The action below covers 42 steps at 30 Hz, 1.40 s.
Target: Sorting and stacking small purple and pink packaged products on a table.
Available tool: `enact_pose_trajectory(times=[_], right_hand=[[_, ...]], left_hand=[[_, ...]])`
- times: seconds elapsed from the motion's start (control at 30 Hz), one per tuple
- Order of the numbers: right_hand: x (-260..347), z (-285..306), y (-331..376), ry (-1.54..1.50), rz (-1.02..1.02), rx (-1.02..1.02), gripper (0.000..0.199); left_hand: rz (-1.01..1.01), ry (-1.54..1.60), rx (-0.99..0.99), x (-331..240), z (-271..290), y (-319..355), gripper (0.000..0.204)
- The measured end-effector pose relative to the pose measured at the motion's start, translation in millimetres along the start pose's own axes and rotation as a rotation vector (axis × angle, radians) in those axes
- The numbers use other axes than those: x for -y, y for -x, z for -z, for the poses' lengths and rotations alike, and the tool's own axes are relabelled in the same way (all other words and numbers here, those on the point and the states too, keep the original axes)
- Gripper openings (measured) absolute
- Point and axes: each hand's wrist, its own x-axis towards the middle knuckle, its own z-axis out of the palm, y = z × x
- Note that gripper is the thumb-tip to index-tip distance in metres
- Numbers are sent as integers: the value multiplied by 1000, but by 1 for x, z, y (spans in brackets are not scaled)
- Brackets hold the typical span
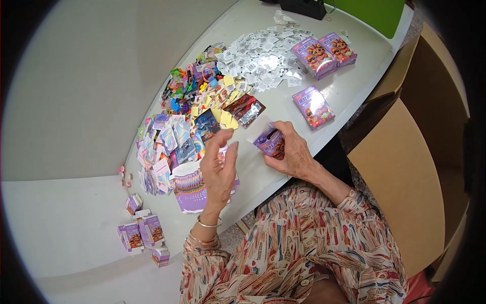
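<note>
A small purple box [270,142] with bright cartoon pictures on it sits in the right hand [292,152], tipped up, just above the white table.

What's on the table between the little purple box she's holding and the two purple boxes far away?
One flat purple box lies between the held box and the pair, seen in the head view.

Desk [76,223]: smooth matt white laminate-type top. Small purple box [270,142] in right hand [293,152] = printed card w/ slight sheen; foil packets [244,109] glossy, crinkled; white slips [263,61] matt paper. Bangle [208,223] on left wrist looks polished metal; sleeve [304,238] soft patterned cloth; cartons [405,167] at right plain matt cardboard.
</note>
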Motion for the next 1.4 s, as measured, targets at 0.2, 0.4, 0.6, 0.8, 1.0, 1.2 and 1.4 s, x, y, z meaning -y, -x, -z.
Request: enact_pose_trajectory(times=[0.2, 0.4, 0.6, 0.8, 1.0, 1.2, 1.4], right_hand=[[-3, -1, -1, -5, 58, -47, 77], [-5, -5, 2, -16, 40, -42, 78], [-9, -4, 1, -22, 61, -40, 74], [-9, -4, -1, 30, 70, -28, 80], [-6, 0, -1, 95, 32, 9, 89], [2, 3, -6, 101, 8, 65, 84], [3, 7, -8, 122, 10, 77, 82]], left_hand=[[158, 373, -7, 9, -30, 21, 37], [121, 347, 1, 16, -48, 33, 41], [17, 232, 143, 6, -48, 19, 31], [-185, -23, 88, -7, -47, 11, 29], [-87, 6, 222, -17, -33, 6, 25], [331, 407, 210, 2, -41, -10, 23], [309, 235, 187, 2, -45, -10, 25]])
